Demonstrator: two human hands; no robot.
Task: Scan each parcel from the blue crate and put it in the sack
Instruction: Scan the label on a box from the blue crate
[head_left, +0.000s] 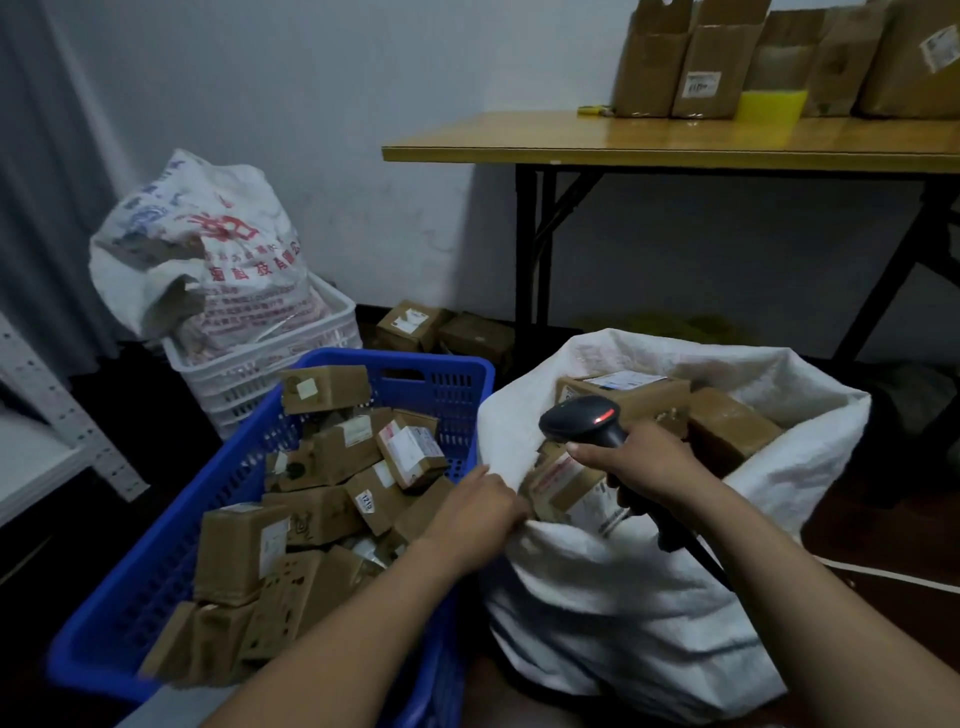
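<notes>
While right hand (649, 462) clamps scanner (582, 423) (red light on) over sack (623, 597), left hand (480, 512) curls round its rim

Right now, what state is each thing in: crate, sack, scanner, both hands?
Crate: piled with parcels.
Sack: mouth open, parcels inside.
Scanner: red light on, over the sack's mouth.
Right hand: grips the scanner.
Left hand: at the sack's rim, grip unclear.
</notes>
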